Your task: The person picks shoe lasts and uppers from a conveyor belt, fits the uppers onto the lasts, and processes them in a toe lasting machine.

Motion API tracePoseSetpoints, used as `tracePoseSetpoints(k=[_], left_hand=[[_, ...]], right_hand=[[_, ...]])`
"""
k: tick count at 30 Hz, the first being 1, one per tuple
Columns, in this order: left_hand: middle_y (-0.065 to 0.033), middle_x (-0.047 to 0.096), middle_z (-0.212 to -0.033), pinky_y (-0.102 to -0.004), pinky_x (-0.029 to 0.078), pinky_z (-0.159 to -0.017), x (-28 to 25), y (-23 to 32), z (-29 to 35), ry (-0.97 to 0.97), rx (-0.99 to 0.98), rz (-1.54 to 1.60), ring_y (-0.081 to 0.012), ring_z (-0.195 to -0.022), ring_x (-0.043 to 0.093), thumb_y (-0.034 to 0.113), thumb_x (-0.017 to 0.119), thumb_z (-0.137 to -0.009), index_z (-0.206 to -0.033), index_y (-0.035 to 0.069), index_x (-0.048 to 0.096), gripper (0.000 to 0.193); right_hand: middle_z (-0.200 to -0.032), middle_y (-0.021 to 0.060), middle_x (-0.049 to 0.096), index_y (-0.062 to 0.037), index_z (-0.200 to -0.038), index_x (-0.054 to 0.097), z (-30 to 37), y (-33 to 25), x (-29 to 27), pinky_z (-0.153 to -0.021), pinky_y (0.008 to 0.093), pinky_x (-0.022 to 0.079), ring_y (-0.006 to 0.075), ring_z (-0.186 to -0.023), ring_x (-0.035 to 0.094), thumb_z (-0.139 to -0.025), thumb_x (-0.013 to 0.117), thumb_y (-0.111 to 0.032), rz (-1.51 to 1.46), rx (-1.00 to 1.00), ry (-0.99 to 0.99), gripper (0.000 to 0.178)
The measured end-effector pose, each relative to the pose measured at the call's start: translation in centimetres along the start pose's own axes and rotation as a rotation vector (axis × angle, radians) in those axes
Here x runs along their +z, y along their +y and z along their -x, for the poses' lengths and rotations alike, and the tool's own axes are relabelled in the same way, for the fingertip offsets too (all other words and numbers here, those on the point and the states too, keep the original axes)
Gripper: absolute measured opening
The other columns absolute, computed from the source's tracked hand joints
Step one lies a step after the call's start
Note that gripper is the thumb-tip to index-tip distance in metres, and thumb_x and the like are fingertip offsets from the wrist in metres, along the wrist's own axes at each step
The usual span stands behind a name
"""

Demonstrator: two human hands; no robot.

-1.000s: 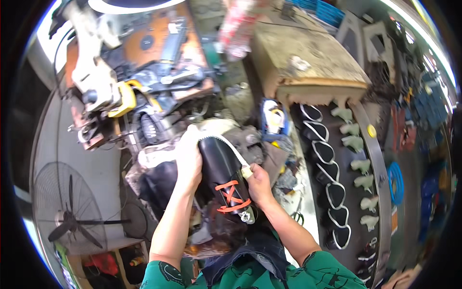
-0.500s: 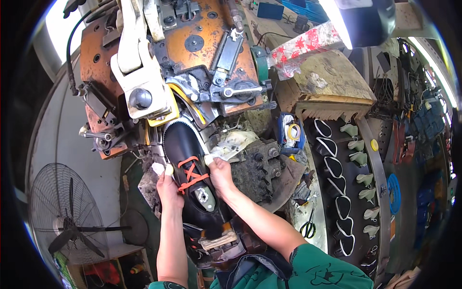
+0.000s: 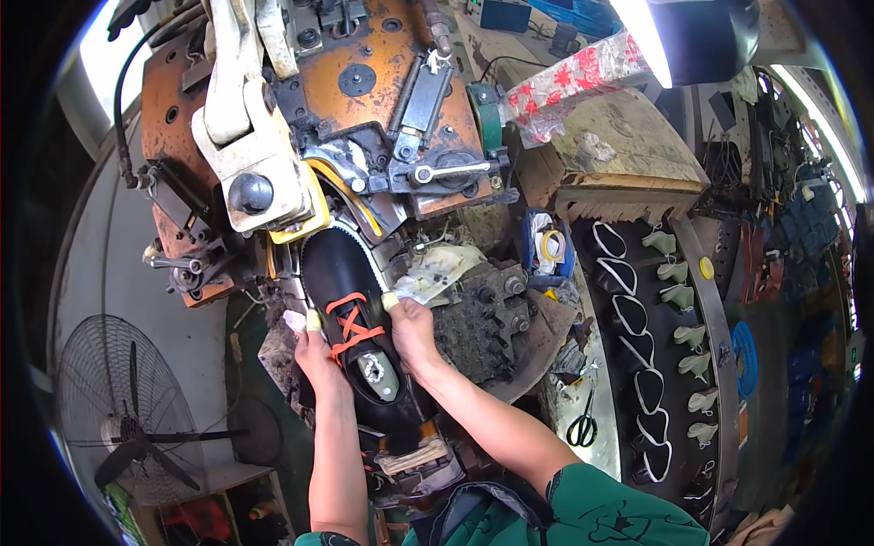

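A black shoe with orange laces lies toe-away in the middle, its toe up against the jaws of an orange-and-grey machine. A grey-green last with a metal fitting shows in the shoe's opening. My left hand is closed on the left edge of the shoe, thumb along it. On the opposite edge my right hand grips likewise. Pale yellow covers wrap both thumb tips. My fingers underneath are mostly hidden. A yellow-edged machine pad stands just above the toe.
Right of the shoe are a dirty cloth and a dark metal block. Farther right, a rack carries white-edged pieces and several grey-green lasts. Scissors lie beside it. A caged fan stands at left.
The whole scene has shifted slightly left in the view. Both hands keep their hold on the shoe, which stays against the machine.
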State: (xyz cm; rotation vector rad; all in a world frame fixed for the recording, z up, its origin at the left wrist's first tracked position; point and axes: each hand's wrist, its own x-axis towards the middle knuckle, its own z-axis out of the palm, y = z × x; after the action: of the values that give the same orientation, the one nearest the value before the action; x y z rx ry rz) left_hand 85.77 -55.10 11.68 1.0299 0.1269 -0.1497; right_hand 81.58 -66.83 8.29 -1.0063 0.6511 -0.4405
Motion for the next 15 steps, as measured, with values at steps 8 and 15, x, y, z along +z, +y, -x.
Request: tracePoseSetpoints(k=[8,15], left_hand=[[-0.0115,0.065,-0.095,-0.0319,0.056,-0.071,-1.7,-2.2,0.5,-0.014,0.009,-0.05,-0.0186,-0.08,0.066,0.014,0.041,-0.099,-0.108,-0.006,0.056,0.027],[-0.013,0.067,-0.098,-0.0359,0.054,-0.077,-12.6,-6.6,0.9,-0.4,0.019,-0.892,-0.0258,-0.083,0.066,0.012,0.052,-0.09,-0.106,0.001,0.059,0.021]], right_hand=[[-0.082,0.0052,0.064,0.0061,-0.095,0.062,-0.3,1.0,-0.1,-0.063,0.0228,0.045,0.0084,-0.068,0.055,-0.094,0.049,-0.004,0.038,-0.091,0.0,0.016],[-0.077,0.0123,0.062,0.0032,-0.093,0.056,3.7,-0.6,-4.9,-0.05,0.0279,0.053,0.0161,-0.057,0.059,-0.095,0.043,-0.007,-0.184,0.169,0.018,0.016]])
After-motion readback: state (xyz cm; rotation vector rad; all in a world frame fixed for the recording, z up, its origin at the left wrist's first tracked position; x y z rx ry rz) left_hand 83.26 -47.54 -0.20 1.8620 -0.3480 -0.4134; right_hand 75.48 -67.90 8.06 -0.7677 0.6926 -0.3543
